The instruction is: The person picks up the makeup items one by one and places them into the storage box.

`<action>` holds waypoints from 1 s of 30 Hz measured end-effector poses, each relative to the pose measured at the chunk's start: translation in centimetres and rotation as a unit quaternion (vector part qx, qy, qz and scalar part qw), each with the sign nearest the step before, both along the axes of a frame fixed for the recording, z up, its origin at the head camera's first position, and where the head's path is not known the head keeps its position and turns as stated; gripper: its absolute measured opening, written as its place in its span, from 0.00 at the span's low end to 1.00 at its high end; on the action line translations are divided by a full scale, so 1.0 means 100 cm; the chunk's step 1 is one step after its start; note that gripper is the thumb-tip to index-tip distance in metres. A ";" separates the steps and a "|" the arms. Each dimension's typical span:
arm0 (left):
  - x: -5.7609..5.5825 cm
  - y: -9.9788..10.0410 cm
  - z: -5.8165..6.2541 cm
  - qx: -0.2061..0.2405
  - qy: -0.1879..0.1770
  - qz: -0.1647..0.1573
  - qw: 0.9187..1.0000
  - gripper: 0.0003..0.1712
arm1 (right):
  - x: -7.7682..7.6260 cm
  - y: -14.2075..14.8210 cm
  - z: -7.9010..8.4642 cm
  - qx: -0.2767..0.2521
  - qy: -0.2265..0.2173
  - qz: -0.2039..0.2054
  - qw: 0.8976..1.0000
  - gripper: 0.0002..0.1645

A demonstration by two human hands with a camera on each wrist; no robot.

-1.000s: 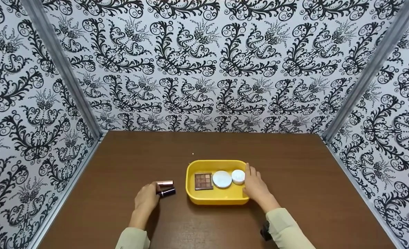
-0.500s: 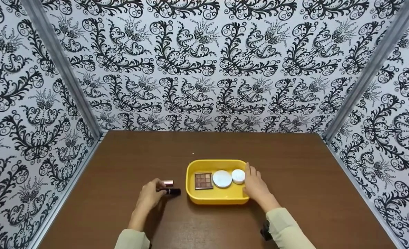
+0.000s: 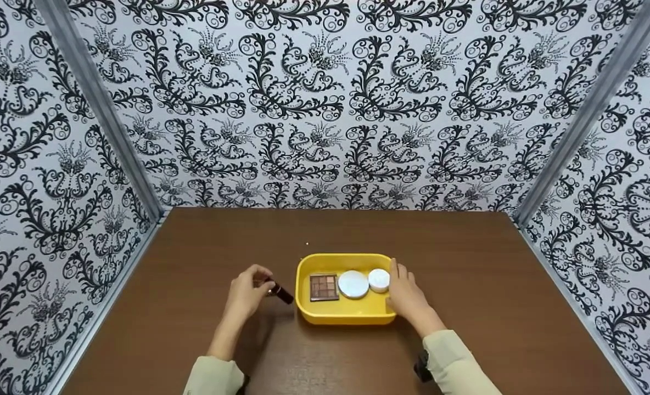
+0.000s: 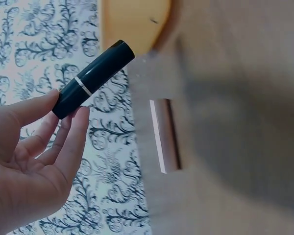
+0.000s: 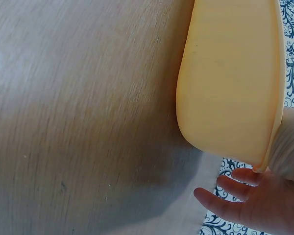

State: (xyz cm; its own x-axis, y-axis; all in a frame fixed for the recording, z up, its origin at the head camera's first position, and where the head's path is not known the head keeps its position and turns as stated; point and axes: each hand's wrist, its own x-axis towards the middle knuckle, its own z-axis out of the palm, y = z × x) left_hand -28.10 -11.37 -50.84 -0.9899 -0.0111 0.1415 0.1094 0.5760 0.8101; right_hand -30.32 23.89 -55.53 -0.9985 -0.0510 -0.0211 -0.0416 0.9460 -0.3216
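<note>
A black lipstick tube with a silver band point(image 4: 90, 81) slants up from my left hand point(image 3: 246, 293), pinched at one end between thumb and fingers. In the head view its free end points at the left wall of a yellow tray point(image 3: 347, 319). Below the lipstick, a rose-gold tube point(image 4: 164, 136) lies on the table. My right hand point(image 3: 407, 296) holds the tray's right rim, thumb on the inner side and fingers along the outside. The thumb is hidden in the right wrist view.
Inside the tray are a brown eyeshadow palette point(image 3: 324, 288), a flat round silvery-white case point(image 3: 353, 285) and a small white round jar point(image 3: 379, 280). The brown table point(image 3: 220, 236) meets patterned walls point(image 3: 325, 109) at the back and sides.
My left hand has picked up the black lipstick from beside the rose-gold tube and moved it right and upward, tilting it toward the tray. The right hand and tray have stayed put.
</note>
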 end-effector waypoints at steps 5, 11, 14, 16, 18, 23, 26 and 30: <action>-0.004 0.009 0.011 0.013 0.018 0.003 1.000 0.07 | 0.000 -0.001 -0.001 -0.003 -0.004 -0.002 1.000 0.56; -0.008 0.024 0.020 0.013 0.027 -0.005 1.000 0.06 | 0.001 -0.001 -0.001 -0.002 -0.005 -0.002 1.000 0.56; -0.011 0.035 0.020 0.013 0.032 -0.020 0.999 0.05 | 0.001 -0.001 0.000 -0.004 -0.003 -0.002 1.000 0.56; -0.013 0.042 0.019 0.011 0.035 -0.029 0.999 0.05 | 0.000 -0.001 0.000 -0.004 -0.003 -0.002 1.000 0.56; -0.015 0.050 0.018 0.003 0.038 -0.040 0.998 0.05 | 0.000 -0.001 0.000 -0.003 -0.003 -0.002 1.000 0.56; -0.018 0.071 0.010 -0.028 0.024 -0.053 0.998 0.07 | 0.000 0.000 0.000 0.001 0.003 0.002 1.000 0.57; -0.019 0.083 0.005 -0.052 0.006 -0.058 0.997 0.07 | 0.000 0.000 0.000 0.001 0.006 0.003 1.000 0.57; -0.019 0.096 -0.002 -0.070 -0.014 -0.074 0.995 0.07 | -0.001 0.000 0.000 -0.001 0.002 0.001 1.000 0.57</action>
